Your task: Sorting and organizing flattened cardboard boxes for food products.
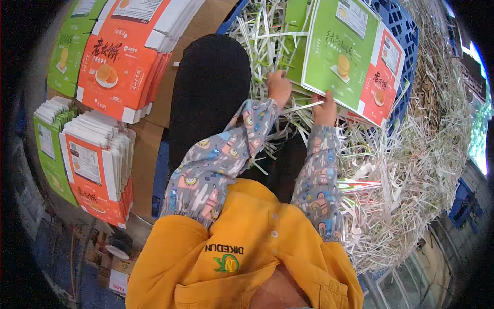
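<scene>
A stack of flat printed box sheets (327,59), green with a red part on the right, lies tilted over a blue plastic crate (408,49) and shredded paper strips. My right hand (325,109) grips the stack's near edge, thumb up against the green face, the other fingers hidden underneath. Just left of the stack, my left hand (278,88) is closed, its fingers curled in among the paper strips (267,44). What it holds, if anything, cannot be made out. Patterned grey sleeve covers run up both forearms.
To the left, piles of flat red and green box sheets (121,67) rest on brown cardboard (149,139), with more folded ones (95,159) nearer me. A large heap of shredded paper (396,201) fills the right side. My dark-clothed leg (208,87) stands between piles and crate.
</scene>
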Demonstrator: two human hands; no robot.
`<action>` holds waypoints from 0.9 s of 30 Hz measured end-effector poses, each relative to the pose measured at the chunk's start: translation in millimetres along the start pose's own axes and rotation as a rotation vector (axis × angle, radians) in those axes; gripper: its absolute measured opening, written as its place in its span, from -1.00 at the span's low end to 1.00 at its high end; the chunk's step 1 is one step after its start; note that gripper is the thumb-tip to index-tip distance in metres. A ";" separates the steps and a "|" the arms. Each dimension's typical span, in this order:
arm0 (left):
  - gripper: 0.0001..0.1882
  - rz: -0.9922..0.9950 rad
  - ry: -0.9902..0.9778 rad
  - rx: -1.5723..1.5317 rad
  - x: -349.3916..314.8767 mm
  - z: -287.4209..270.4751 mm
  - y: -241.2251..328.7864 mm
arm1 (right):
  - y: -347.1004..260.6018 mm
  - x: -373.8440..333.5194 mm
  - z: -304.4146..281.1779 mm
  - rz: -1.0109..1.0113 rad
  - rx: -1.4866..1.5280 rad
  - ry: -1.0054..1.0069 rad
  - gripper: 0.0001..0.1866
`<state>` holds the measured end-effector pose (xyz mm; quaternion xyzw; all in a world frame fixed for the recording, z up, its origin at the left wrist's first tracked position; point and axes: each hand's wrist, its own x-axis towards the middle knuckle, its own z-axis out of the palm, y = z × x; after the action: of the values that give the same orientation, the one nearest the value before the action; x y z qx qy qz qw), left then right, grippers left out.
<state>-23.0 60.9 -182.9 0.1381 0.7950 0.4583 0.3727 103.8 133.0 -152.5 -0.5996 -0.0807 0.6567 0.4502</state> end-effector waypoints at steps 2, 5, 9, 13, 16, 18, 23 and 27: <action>-0.75 -0.001 0.022 -0.079 -0.7 2.6 2.2 | 1.7 0.7 2.5 0.008 -0.004 0.022 -0.77; -0.79 -0.046 -0.107 -0.306 9.7 -4.3 0.5 | 14.1 -7.7 25.8 0.062 0.012 0.012 -0.77; -0.82 -0.266 -0.240 -0.692 -3.3 -7.0 33.2 | 15.2 2.7 16.4 0.051 0.078 -0.040 -0.77; -0.83 -0.260 -0.248 -0.745 -1.6 -15.1 33.8 | 17.2 -0.3 12.1 0.060 -0.076 -0.069 -0.78; -0.83 -0.288 -0.283 -0.825 -2.3 -19.2 39.3 | 15.5 2.3 3.3 0.012 -0.116 -0.026 -0.76; -0.82 -0.318 -0.299 -0.871 -5.2 -20.7 44.8 | 12.6 2.5 0.2 0.152 -0.168 0.068 -0.72; -0.81 -0.132 -0.386 -0.707 -7.5 -30.4 60.0 | 14.3 -23.5 21.7 0.142 0.173 0.009 -0.71; -0.78 -0.202 -0.556 -0.912 -14.3 -36.2 81.8 | -41.0 -7.7 32.9 -0.112 0.151 -0.121 -0.73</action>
<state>-49.3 74.6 -97.3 0.0015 0.3962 0.6648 0.6334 94.8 165.9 -111.7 -0.5178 -0.0912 0.6698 0.5244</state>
